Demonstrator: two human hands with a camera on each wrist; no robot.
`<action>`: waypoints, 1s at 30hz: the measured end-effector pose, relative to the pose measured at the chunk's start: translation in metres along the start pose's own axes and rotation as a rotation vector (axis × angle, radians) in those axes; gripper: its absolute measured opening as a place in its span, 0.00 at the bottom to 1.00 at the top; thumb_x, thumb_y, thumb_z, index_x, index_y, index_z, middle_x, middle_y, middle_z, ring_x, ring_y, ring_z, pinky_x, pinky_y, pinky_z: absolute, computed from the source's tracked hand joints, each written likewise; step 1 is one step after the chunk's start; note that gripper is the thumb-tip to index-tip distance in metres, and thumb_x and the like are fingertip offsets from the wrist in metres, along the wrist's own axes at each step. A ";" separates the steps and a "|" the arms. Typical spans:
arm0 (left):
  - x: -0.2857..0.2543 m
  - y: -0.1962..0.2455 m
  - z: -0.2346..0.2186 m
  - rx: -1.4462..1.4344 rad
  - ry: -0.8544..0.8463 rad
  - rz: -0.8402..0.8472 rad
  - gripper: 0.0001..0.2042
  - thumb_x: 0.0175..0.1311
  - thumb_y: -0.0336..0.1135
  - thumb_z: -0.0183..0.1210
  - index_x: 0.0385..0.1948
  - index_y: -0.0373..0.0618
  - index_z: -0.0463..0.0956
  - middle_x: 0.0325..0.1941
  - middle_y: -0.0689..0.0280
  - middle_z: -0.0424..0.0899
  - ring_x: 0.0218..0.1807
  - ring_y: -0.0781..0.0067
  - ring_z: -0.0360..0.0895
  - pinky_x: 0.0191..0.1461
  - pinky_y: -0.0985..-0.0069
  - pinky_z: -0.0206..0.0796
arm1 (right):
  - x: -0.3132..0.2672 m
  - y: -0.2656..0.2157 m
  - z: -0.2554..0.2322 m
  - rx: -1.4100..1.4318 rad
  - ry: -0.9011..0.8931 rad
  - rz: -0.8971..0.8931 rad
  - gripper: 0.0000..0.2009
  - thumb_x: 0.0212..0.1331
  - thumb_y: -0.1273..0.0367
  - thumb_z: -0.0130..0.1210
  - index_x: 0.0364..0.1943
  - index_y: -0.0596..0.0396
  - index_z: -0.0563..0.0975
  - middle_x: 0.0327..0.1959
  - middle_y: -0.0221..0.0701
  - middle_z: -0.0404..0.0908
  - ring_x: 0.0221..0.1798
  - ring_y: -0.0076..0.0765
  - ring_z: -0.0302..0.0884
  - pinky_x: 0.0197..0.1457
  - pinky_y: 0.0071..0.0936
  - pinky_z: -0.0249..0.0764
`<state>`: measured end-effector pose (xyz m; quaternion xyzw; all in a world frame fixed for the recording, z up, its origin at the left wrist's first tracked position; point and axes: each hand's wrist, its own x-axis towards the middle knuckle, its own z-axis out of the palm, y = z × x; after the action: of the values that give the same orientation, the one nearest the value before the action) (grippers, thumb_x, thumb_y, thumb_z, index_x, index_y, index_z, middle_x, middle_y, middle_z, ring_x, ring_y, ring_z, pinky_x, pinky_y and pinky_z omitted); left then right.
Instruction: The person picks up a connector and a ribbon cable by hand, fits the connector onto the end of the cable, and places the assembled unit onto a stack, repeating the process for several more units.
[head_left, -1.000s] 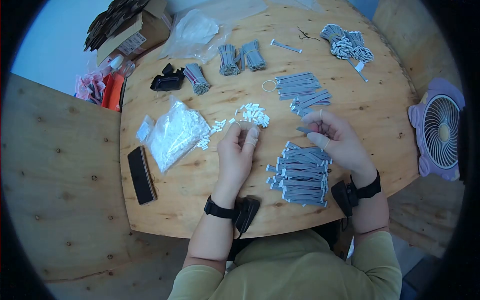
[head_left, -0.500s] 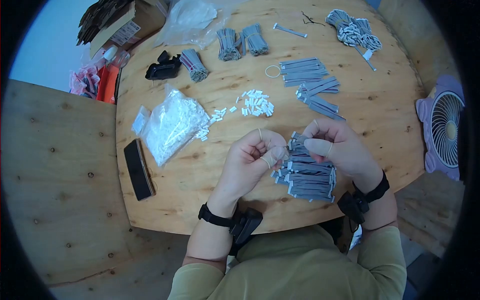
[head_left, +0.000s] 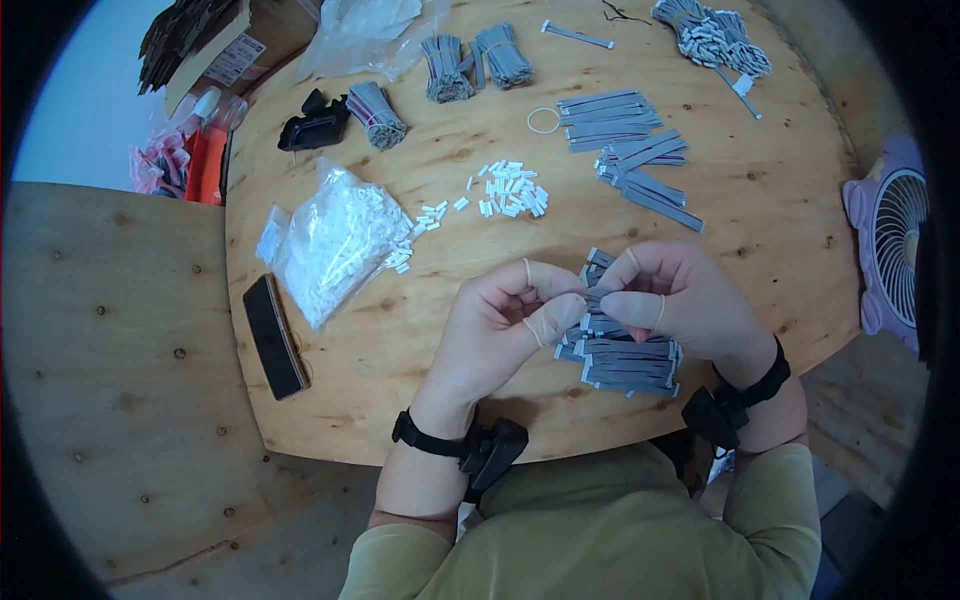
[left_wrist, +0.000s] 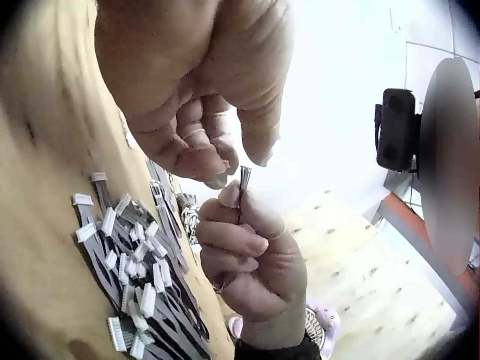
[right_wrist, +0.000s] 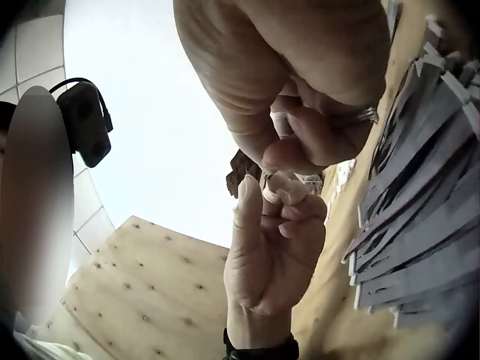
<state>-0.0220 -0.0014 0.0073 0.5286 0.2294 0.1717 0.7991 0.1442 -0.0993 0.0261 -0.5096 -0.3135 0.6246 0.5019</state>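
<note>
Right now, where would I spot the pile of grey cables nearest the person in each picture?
Head: the pile of grey cables sits right of centre, partly hidden by the right hand.
Left wrist: lower left.
Right wrist: along the right side.
Shared landmark: the left hand, at top in left wrist, lower middle in right wrist.

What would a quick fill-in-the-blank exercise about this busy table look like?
1. The right hand pinches a thin cable between forefinger and ____.
2. The loose pieces beside the clear bag are coloured ____.
3. The phone lies on the person's ____ side of the table.
4. The fan is coloured ____.

Missing words: thumb; white; left; purple.
</note>
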 end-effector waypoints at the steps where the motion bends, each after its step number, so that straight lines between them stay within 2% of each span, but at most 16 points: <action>1: 0.000 -0.001 0.000 0.015 0.024 -0.014 0.07 0.54 0.28 0.55 0.34 0.37 0.72 0.29 0.69 0.76 0.30 0.85 0.71 0.33 0.86 0.64 | 0.000 0.000 0.000 -0.004 0.004 0.012 0.03 0.51 0.74 0.52 0.27 0.60 0.73 0.21 0.24 0.72 0.20 0.12 0.65 0.22 0.11 0.63; 13: 0.003 -0.009 0.001 -0.083 0.040 -0.025 0.06 0.56 0.30 0.54 0.32 0.38 0.73 0.25 0.69 0.76 0.25 0.86 0.68 0.29 0.88 0.61 | 0.002 0.001 0.002 0.011 0.013 0.042 0.03 0.51 0.75 0.50 0.27 0.61 0.73 0.21 0.25 0.73 0.20 0.12 0.64 0.22 0.11 0.62; 21: 0.003 -0.007 0.005 0.003 0.071 0.006 0.05 0.56 0.28 0.53 0.32 0.39 0.73 0.24 0.70 0.75 0.24 0.87 0.67 0.28 0.89 0.61 | 0.002 0.002 0.003 -0.006 0.029 0.040 0.03 0.51 0.74 0.50 0.26 0.60 0.74 0.21 0.25 0.73 0.19 0.13 0.64 0.21 0.11 0.62; 30: 0.006 -0.015 0.002 -0.043 0.082 0.031 0.06 0.58 0.30 0.51 0.32 0.39 0.73 0.23 0.70 0.75 0.25 0.87 0.68 0.29 0.88 0.62 | 0.002 0.004 0.003 0.073 0.030 0.026 0.05 0.51 0.73 0.53 0.31 0.60 0.72 0.25 0.26 0.74 0.24 0.13 0.67 0.26 0.11 0.65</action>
<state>-0.0155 -0.0055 -0.0069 0.5074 0.2500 0.2102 0.7974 0.1405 -0.0981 0.0228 -0.5041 -0.2764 0.6345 0.5167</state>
